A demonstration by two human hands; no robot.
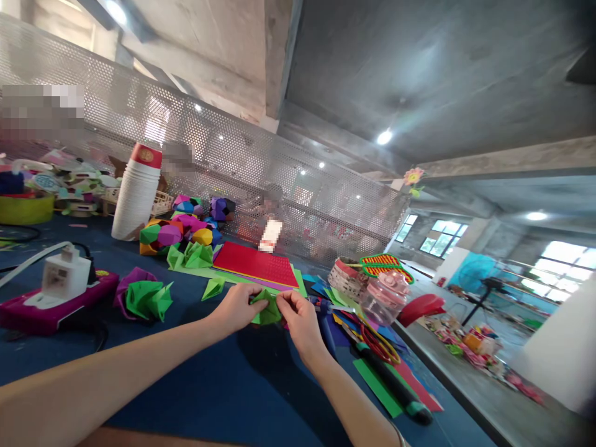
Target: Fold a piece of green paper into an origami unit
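Both hands meet over the blue table (195, 397) around a folded green paper piece (267, 311). My left hand (238, 308) pinches its left side between thumb and fingers. At the right edge of the same piece, my right hand (300, 316) is closed with thumb and fingertips together. Parts of the paper are hidden behind the fingers. A small green folded piece (213, 288) lies just left of my left hand. Farther left sits a purple and green paper cluster (144, 297). Behind the hands is a stack of coloured sheets with red (256, 264) on top.
On the left are a purple power strip (60, 304) with a white plug (66, 273), and stacked paper cups (136, 195). Multicoloured paper balls (186, 230) stand behind. To the right lie a black-handled cutter (391, 379), a pink clear jar (384, 298) and a basket (347, 278).
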